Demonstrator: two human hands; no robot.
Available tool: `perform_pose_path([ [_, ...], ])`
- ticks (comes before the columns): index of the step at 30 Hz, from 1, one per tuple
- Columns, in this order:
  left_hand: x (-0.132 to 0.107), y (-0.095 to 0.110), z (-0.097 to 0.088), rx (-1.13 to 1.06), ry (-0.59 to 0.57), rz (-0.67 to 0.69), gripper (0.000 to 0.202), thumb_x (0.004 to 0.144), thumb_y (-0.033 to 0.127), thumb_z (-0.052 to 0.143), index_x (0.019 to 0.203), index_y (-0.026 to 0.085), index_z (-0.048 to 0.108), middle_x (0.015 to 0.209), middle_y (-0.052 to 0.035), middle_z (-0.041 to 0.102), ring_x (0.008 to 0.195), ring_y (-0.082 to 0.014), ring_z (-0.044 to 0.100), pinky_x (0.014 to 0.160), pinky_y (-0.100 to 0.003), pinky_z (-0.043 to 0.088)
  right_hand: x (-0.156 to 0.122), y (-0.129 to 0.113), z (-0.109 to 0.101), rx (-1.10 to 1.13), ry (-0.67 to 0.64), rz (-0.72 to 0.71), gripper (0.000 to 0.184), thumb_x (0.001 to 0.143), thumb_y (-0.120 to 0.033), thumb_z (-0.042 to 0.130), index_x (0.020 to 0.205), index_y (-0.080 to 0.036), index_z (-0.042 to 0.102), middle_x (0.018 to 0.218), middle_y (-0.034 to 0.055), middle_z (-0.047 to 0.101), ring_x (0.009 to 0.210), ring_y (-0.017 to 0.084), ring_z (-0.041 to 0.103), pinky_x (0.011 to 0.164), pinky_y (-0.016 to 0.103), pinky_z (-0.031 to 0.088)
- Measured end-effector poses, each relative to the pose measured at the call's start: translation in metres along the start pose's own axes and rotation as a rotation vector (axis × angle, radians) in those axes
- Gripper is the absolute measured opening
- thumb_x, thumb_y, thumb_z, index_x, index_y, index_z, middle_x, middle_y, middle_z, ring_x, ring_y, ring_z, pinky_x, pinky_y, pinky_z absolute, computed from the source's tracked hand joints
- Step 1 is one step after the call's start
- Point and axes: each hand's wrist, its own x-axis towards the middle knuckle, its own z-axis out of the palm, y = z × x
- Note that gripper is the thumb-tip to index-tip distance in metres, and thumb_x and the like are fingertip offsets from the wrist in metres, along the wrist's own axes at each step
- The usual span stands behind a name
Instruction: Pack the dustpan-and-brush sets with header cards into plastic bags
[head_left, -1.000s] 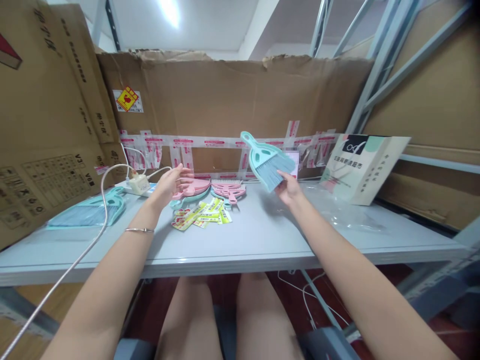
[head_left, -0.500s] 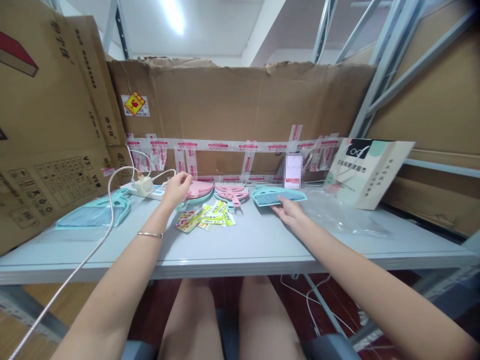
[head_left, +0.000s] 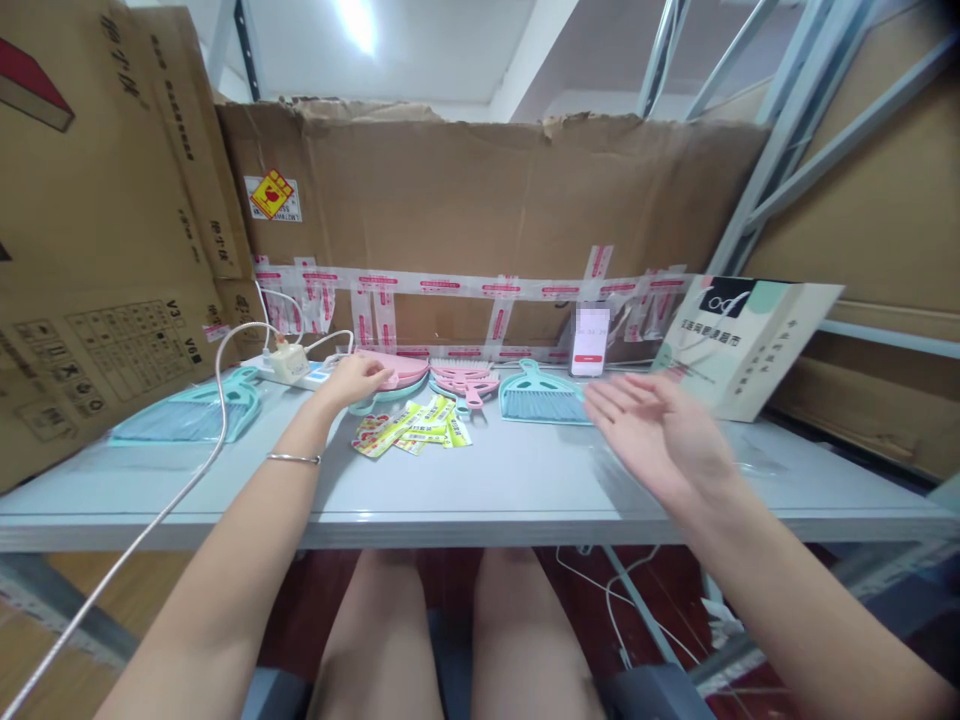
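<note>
Mint-green plastic dustpan (head_left: pixel 538 377) with blue-grey bristled brush (head_left: pixel 544 405) is lying toward the back edge of the counter (head_left: pixel 487 490), right of centre, just left of the right hand (head_left: pixel 664 430); its handle is pointing at the back edge, its broad side facing the front edge. Right hand, the nearer, is hanging spread and empty, palm showing, blurred; cannot tell whether fingertips are touching the pan's corner. Left hand (head_left: pixel 352 382) is curling at the left side of a smooth, rounded pink plastic dustpan (head_left: pixel 409 370); cannot tell whether it is pinching it. Pink openwork plastic brush (head_left: pixel 466 379) with pale bristles is sitting between the pans; glossy yellow-green printed packets (head_left: pixel 424 432) are fanning out nearer the front edge.
</note>
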Motion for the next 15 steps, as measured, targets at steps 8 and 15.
perform_pose_path([
  [8,-0.004,0.004,-0.001,0.092,-0.060,-0.038,0.023,0.063,0.042,0.060,0.058,0.020,0.059,0.057,-0.0031,0.060,0.057,-0.0179,0.052,0.053,-0.026,0.031,0.047,0.034,0.083,-0.987,-0.440,-0.302,0.015,0.083,-0.026,0.050,0.094,-0.020,0.059,0.099,0.0054,0.063,0.086,0.017,0.059,0.078,0.031,0.046],
  [15,-0.005,0.002,-0.003,0.144,-0.015,-0.041,0.027,0.070,0.040,0.055,0.053,0.021,0.048,0.056,-0.0028,0.058,0.057,-0.0174,0.051,0.054,-0.026,0.031,0.109,0.101,0.108,-1.258,-0.474,-0.229,0.027,0.067,-0.028,0.068,0.091,-0.016,0.062,0.095,0.0103,0.062,0.091,0.025,0.056,0.078,0.032,0.042],
])
